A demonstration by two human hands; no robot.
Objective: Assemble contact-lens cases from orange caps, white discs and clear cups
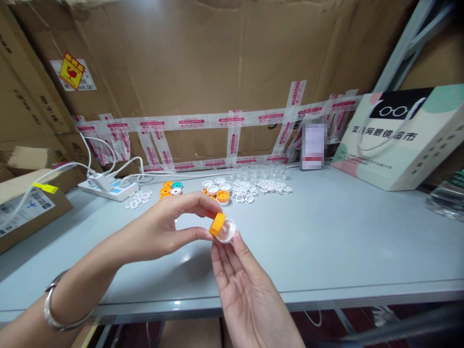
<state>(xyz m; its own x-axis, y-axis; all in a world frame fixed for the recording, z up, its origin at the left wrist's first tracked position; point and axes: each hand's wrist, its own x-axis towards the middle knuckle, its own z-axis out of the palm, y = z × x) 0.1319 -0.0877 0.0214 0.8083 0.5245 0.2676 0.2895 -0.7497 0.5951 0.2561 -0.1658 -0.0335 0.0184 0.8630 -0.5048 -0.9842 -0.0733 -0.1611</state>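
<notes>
Between its thumb and fingers my left hand (181, 222) pinches a small round orange plastic cap (217, 224), tilted on edge. Close against it, my right hand (244, 285) grips a white round plastic cup-shaped part (226, 231) by its rim, its hollow side with a small central stub facing up. The two parts are side by side or just touching; I cannot tell which. Behind the hands lie white and orange round parts (223, 196), and to their left a cluster of orange, white and teal discs (177, 185).
Several small white frame-like parts (244, 191) and clear cups (261, 170) lie farther back. A power strip (108, 186) with cables stands left, near a cardboard box (32, 208). A phone (313, 145) leans at the back; a paper bag (395, 137) and clear bottle (447, 195) stand right.
</notes>
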